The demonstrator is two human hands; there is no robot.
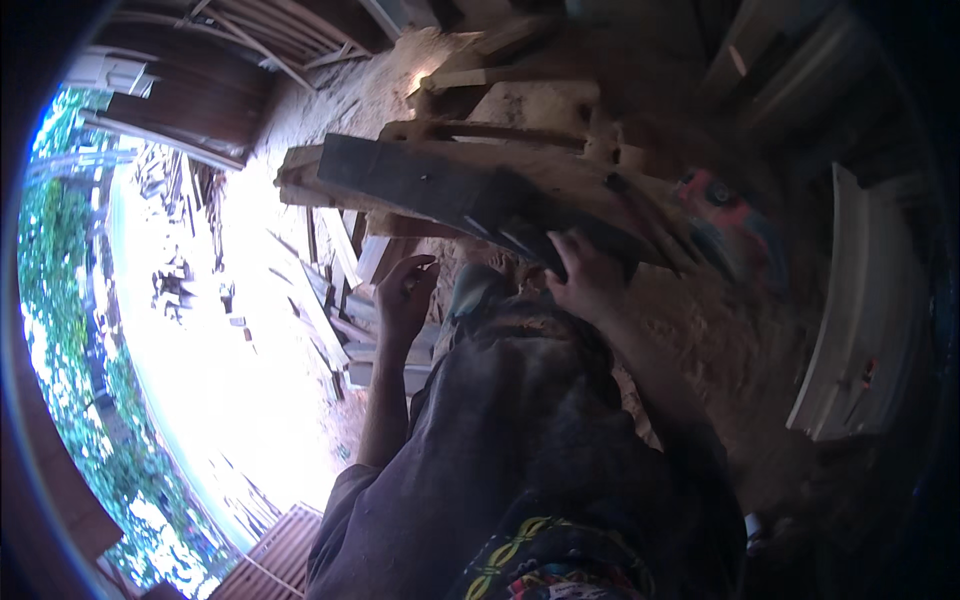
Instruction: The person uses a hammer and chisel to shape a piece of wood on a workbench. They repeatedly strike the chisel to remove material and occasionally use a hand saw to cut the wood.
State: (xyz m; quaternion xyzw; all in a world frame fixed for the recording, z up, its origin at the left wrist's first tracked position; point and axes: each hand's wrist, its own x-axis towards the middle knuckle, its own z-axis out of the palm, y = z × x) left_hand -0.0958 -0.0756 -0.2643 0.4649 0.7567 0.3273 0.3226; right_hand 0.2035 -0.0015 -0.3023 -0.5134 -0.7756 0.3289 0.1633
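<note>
A long dark board [385, 180] lies slantwise across a rough wooden bench [545, 150] in front of me. My right hand [585, 278] is closed at the board's near edge, around a dark, narrow, block-like piece [522, 238] resting there; shadow hides its exact kind. To the left, apart from the board, my left hand [405, 295] hangs with curled fingers. Something small and pale may be between them, but I cannot make it out.
A red and dark power tool [725, 205] sits on the bench's right end. Farther right is a pale board [850, 320] with a small orange-handled tool [868, 375] on it. Wood offcuts [315, 300] litter the bright ground at left. Sawdust [690, 350] covers the floor.
</note>
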